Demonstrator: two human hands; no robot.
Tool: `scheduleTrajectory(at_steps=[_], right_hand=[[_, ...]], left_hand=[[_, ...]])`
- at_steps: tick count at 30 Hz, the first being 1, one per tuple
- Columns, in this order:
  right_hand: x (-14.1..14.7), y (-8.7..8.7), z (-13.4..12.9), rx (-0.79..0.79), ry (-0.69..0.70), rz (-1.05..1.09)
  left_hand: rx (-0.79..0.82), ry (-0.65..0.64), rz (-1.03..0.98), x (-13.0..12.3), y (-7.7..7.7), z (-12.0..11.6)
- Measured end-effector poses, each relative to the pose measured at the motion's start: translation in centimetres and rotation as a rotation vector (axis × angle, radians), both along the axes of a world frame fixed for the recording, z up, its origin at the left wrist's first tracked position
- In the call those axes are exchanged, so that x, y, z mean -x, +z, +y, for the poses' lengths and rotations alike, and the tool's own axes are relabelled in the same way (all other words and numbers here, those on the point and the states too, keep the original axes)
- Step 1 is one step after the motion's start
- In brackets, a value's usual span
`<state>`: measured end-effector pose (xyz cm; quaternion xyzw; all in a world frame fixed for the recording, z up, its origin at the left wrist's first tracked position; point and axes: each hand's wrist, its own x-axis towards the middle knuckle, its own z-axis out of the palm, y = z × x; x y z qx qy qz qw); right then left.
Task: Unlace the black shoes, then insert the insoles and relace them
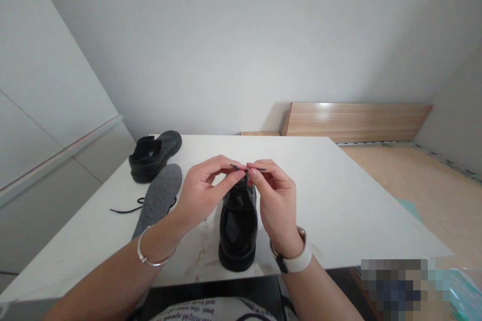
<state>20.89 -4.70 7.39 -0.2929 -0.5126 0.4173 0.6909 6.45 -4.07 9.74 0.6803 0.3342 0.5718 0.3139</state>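
Grip, both sides: narrow, fingertips pinching. L hand (205, 188) & R hand (276, 205) each hold part of 1 dark shoelace (259, 169), tips close tog. above the front shoe (238, 256). Short lace ends stick out L & R.

Count: 2 blk lace-up shoes, 1 gray felt insole (161, 190), 1 loose lace (126, 211).
- Front shoe: upright on bench (301, 160), nr edge, heel twd wearer, opening up, btwn forearms.
- Rear shoe (150, 158): far L on bench, upright, toe pointing away & R.
- Insole: L of L hand, nr rear shoe; lies over loose lace, which shows both sides.

Wrists: 1 silver bangle (142, 258) (L), 1 watch w/ white strap (300, 262) (R).

In the way: hands hide most of front shoe's toe & exact lace crossing; L forearm hides lower insole.

Surroundings: wood headboard (357, 120) & bed (391, 175) to R, pale wall (241, 50) behind.
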Motion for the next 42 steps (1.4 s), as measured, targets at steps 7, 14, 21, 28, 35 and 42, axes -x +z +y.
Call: scheduleTrajectory(at_steps=[7, 14, 21, 28, 35, 42], right_hand=[[-2.2, -1.1, 1.0, 0.172, 0.106, 0.33], [-5.8, -5.4, 1.5, 0.213, -0.038, 0.294], [-6.1, -6.1, 0.0, 0.034, -0.115, -0.326], [-6.1, -6.2, -1.3, -0.155, -0.155, -0.806], [-5.6, -5.8, -1.5, -0.252, -0.178, -0.952], [-5.5, -5.3, -1.8, -0.259, -0.161, -0.957]], left_hand=[[0.325, -0.171, -0.513, 1.9, -2.1, 2.1], [0.455, -0.074, -0.648, 6.2, -5.5, 3.3], [0.176, 0.121, 0.173, 6.5, -5.7, 1.4], [-0.146, -0.019, 0.69, 5.9, -6.3, 0.7], [-0.313, -0.037, 0.894, 5.6, -5.8, 0.2], [-0.335, -0.026, 0.962, 5.6, -5.5, -0.1]])
